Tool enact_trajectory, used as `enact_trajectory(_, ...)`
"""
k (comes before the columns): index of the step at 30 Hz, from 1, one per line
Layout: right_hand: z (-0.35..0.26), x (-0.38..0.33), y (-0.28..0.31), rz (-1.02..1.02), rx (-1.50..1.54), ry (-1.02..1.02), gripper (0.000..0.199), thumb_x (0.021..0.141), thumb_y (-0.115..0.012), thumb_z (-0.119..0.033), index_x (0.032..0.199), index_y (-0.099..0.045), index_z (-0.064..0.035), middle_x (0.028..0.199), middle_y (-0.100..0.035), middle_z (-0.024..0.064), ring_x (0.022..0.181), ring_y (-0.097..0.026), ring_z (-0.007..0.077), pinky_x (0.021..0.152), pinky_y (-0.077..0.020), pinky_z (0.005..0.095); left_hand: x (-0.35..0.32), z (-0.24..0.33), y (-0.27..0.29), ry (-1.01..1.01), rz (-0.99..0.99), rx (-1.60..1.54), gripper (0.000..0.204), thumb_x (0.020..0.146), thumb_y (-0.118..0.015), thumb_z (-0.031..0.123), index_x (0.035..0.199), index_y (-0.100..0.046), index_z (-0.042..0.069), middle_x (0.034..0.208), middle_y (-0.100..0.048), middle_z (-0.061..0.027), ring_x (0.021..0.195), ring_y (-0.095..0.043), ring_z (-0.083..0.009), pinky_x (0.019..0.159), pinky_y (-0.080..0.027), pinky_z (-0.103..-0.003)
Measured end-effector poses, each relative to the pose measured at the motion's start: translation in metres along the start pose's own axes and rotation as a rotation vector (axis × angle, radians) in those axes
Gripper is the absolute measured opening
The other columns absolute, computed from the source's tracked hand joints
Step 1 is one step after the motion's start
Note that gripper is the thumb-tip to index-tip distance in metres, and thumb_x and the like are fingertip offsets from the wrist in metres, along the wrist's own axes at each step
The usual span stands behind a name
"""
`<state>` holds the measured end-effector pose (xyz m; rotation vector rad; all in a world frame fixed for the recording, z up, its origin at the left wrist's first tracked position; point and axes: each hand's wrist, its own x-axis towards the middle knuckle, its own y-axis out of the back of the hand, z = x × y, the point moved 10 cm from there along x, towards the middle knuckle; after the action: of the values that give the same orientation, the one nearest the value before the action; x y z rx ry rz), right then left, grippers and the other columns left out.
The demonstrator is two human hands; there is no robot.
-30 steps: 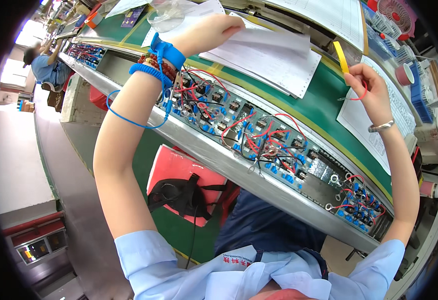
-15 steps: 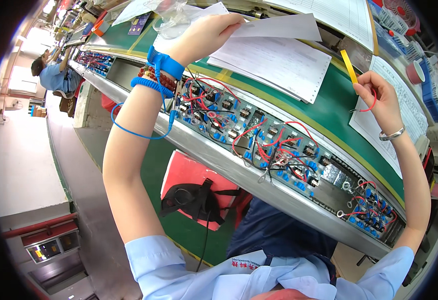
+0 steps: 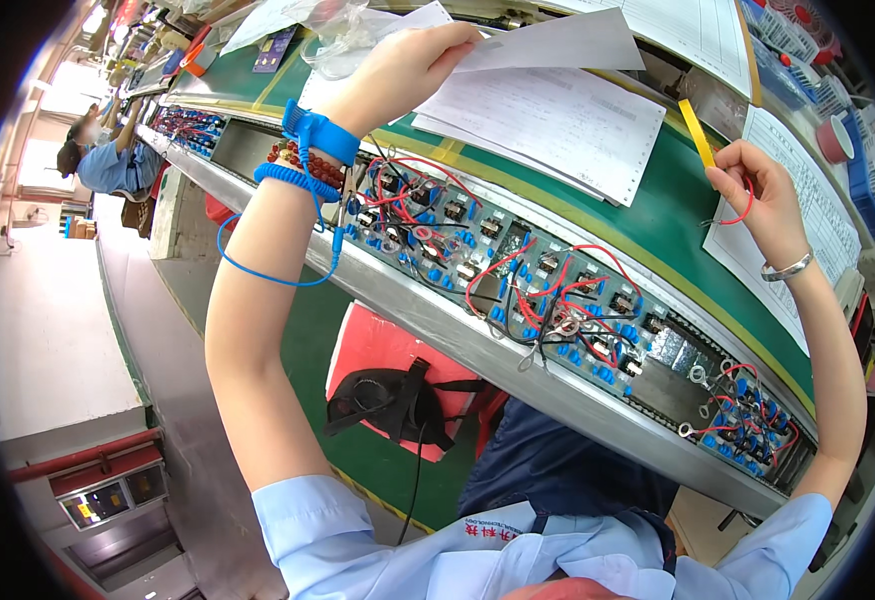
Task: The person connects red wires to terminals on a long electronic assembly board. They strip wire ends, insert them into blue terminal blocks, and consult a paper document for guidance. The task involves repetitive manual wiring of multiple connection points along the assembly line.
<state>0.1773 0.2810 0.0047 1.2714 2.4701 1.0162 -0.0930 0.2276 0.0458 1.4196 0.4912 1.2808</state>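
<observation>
My left hand [image 3: 398, 75] is closed, its thumb and fingers pinching the end of a white paper sheet [image 3: 568, 42]. That sheet is raised over a stack of printed papers [image 3: 558, 130] on the green bench. A blue wrist strap [image 3: 323, 132] with a coiled cord circles my left wrist. At the right, my right hand [image 3: 763, 200] pinches a flat yellow strip [image 3: 696, 130] that sticks up past the fingers. A red wire [image 3: 750, 203] curves out of the same grip, over a printed form [image 3: 753, 255].
Circuit boards [image 3: 548, 300] with red and black wires and ring terminals fill a track behind a metal rail [image 3: 438, 305]. A red stool [image 3: 368, 345] bears a black strapped item. A clear plastic bag [image 3: 343, 40] lies far left; a co-worker [image 3: 118, 160] sits beyond. Blue baskets [image 3: 863, 195] stand right.
My left hand and its sheet have shifted very slightly to the left. Both hands keep the same grip; the rest of the view has shifted only a little.
</observation>
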Motion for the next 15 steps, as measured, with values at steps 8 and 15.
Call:
enact_trajectory(8, -0.0035, 0.0004, -0.0037, -0.006, 0.003, 0.014, 0.013, 0.078, -0.062, -0.012, 0.077, -0.054, -0.0016, 0.057, -0.037, -0.0053, 0.054, -0.033, 0.0035, 0.05, -0.029, 0.0187, -0.0014, -0.0002, 0.0012, -0.002, 0.003, 0.031, 0.016, 0.086, -0.049, 0.013, 0.098, -0.055, 0.005, 0.078, -0.059, -0.0157, 0.069, -0.057, -0.0306, 0.061, -0.045, -0.033)
enact_trajectory(15, -0.002, -0.0002, -0.006, -0.013, -0.015, 0.011, 0.013, 0.078, -0.062, -0.011, 0.076, -0.053, -0.0018, 0.057, -0.037, -0.0052, 0.053, -0.032, 0.0036, 0.049, -0.0282, 0.0193, -0.0014, -0.0015, 0.0049, 0.014, 0.044, 0.013, 0.016, 0.086, -0.049, 0.015, 0.098, -0.056, 0.007, 0.079, -0.06, -0.0161, 0.072, -0.058, -0.0333, 0.063, -0.045, -0.038)
